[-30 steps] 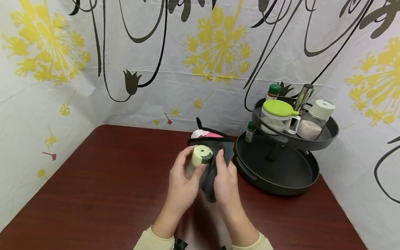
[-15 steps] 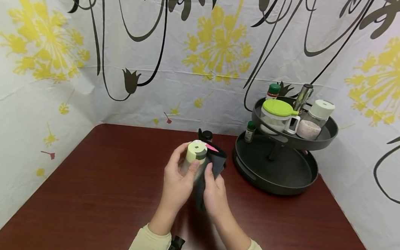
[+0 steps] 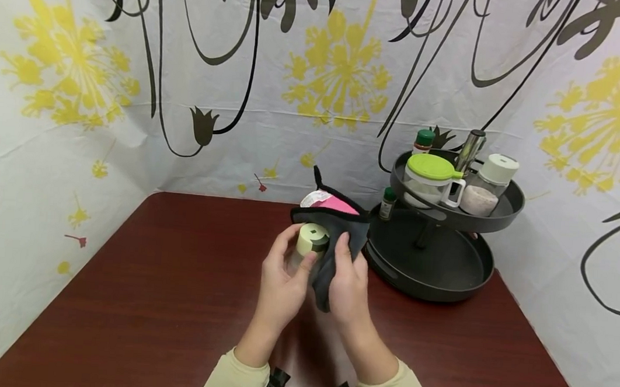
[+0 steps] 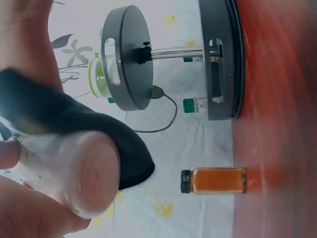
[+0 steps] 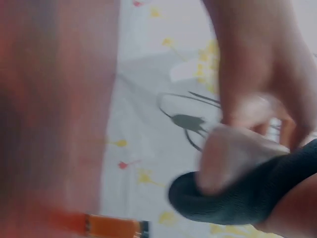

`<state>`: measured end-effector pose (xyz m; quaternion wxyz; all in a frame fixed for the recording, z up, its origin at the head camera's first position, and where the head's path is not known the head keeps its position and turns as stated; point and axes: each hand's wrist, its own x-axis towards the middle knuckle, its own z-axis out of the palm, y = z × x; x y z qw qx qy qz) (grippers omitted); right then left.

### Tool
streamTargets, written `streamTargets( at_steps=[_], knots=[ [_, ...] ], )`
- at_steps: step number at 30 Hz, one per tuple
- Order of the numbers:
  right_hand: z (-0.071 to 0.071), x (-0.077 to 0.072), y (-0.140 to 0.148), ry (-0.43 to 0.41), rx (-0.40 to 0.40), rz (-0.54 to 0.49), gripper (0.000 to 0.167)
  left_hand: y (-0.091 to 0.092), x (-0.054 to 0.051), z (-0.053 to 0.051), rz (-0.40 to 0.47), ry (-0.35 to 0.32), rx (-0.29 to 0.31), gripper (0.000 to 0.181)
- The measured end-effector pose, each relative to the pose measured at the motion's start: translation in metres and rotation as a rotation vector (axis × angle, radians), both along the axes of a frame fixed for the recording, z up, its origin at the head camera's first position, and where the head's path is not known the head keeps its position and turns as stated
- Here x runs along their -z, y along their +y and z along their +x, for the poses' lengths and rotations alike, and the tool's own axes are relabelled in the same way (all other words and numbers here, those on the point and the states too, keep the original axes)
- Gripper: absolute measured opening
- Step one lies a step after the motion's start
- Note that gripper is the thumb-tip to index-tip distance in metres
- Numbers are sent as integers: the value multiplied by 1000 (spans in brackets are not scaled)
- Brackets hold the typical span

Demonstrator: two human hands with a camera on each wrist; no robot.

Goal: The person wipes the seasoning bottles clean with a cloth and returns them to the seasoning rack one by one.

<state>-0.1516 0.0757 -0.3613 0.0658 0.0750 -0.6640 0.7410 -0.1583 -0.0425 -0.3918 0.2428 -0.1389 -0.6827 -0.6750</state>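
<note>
My left hand [image 3: 282, 280] grips a clear shaker jar [image 3: 311, 239] with a pale lid, tilted above the table. A dark grey cloth [image 3: 324, 276] with black edging and a pink-and-white patch is in my right hand [image 3: 351, 289], lying against the jar's right side. In the left wrist view the jar's round base [image 4: 99, 173] faces the camera, and the cloth [image 4: 106, 126] wraps along its side. Below both hands, a small bottle of orange-brown spice [image 4: 218, 180] with a black cap stands upright on the table; the cloth and hands hide it in the head view.
A black two-tier turntable [image 3: 426, 288] stands at the back right. Its upper tier carries a green-lidded jar [image 3: 431, 176], a metal cylinder [image 3: 471, 152] and a white-capped shaker [image 3: 486, 185]. A green-capped bottle [image 3: 388, 204] sits on the lower tier. Patterned fabric backs the dark red table [image 3: 152, 302].
Both hands shifted left with jar and cloth, then came back right. The cloth's top spreads wider than half a second ago, covering the black cap that showed behind it.
</note>
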Motion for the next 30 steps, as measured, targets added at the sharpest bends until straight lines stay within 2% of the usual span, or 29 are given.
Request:
streamTargets(
  at_steps=[5,11,14,17,22,24,27,30],
  knots=[
    [1,23,-6,-10,27,60,60,0,-2,-2,21,46,-4,51],
    [-1,41,-6,-84,-22,65,64,-2,-4,0,32,29,-27,53],
    [-2,39,-4,-115,-17,38,65,-2,-3,0,18,19,-18,53],
    [-3,29,-2,-110,3,6,64,0,-2,0,-12,25,-13,54],
    [-2,4,0,4,6,-56,63,2,-1,0,-54,61,-19,53],
    [0,-2,0,55,14,-80,61,2,-1,0,-63,72,-23,52],
    [3,1,-4,91,32,-74,59,2,-2,0,-55,84,-28,51],
    [4,14,-7,81,44,-33,56,1,-4,0,-33,86,-25,51]
  ],
)
